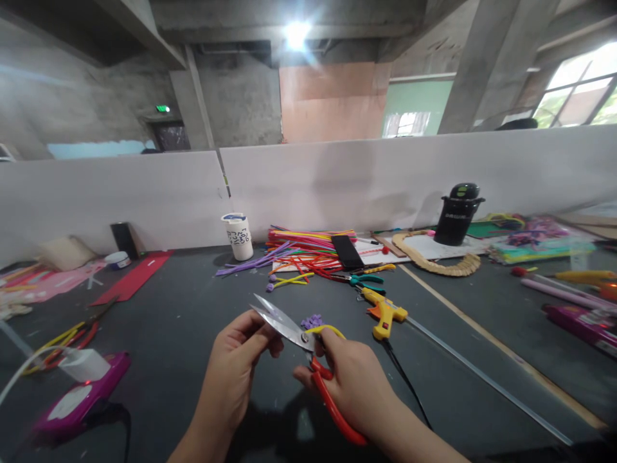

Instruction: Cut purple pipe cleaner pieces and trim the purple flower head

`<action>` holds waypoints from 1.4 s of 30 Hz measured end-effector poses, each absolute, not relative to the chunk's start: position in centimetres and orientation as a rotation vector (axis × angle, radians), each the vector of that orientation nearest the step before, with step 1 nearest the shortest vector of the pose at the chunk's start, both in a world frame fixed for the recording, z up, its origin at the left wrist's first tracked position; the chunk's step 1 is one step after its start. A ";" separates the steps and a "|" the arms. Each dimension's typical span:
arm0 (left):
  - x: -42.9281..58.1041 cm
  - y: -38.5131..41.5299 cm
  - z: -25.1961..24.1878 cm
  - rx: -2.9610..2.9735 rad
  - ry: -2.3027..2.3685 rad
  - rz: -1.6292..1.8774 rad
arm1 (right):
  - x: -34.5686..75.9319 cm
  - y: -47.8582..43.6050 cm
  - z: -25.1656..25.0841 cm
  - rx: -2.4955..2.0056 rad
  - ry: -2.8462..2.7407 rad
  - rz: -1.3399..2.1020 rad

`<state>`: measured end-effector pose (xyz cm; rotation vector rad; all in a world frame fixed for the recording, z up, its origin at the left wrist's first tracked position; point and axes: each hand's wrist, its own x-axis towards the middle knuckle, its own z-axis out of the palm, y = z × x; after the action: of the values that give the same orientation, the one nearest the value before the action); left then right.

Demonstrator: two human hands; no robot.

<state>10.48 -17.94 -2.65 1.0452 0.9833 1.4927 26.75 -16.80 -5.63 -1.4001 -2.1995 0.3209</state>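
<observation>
My right hand grips a pair of scissors by the red handles. The blades are parted and point up and to the left. A yellow curved piece shows above that hand's fingers; whether it belongs to the scissors I cannot tell. Beside the blades, my left hand has thumb and forefinger pinched together. Whatever is between them is hidden or too small to name. Just behind the scissors a small heap of purple bits lies on the dark table.
Farther back are coloured pipe cleaners, a white cup, pliers and a black bin. A yellow glue gun with its cord lies to the right. On the left are a purple power strip and another pair of scissors.
</observation>
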 end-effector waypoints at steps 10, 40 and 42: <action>10.3 -17.8 -2.5 0.942 0.997 1.507 | 26.8 -16.8 -5.4 -1.426 -2.151 0.414; 10.5 -18.1 -3.1 1.117 1.079 1.438 | 26.8 -17.0 -4.5 -1.495 -2.138 0.332; 10.5 -18.1 -3.1 1.108 1.083 1.442 | 26.8 -17.0 -4.5 -1.519 -2.140 0.336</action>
<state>10.54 -18.09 -3.11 1.1078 1.0825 1.4417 26.78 -17.00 -4.46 -1.5194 -2.1405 0.3361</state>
